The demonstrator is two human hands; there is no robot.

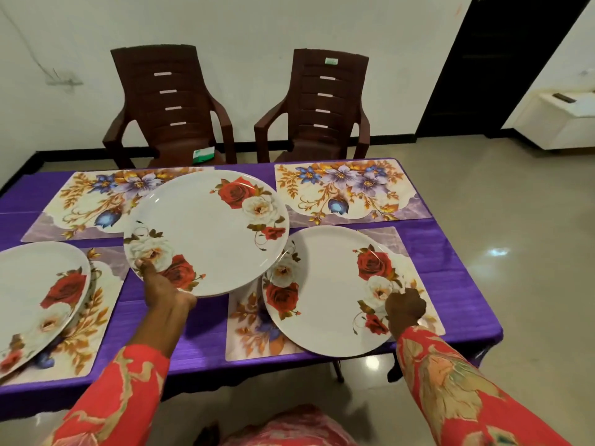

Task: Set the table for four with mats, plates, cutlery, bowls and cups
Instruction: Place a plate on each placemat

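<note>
A: Left plate [38, 294], lower left of frame?
B: Lies on its mat [96, 317], untouched, partly cut by the frame edge.
A: Left hand [161, 284]?
B: Grasping the raised plate [206, 233] at its near rim, thumb on top, fingers hidden beneath. Plate held at centre frame, tilted, far rim higher; possibly a second plate under it, cannot tell.
A: Right hand [404, 305]?
B: Fingers curled, pinching the right rim of the right plate [325, 291], which lies flat on the near right mat [254, 329], centre right. Round plates; no long axis.
</note>
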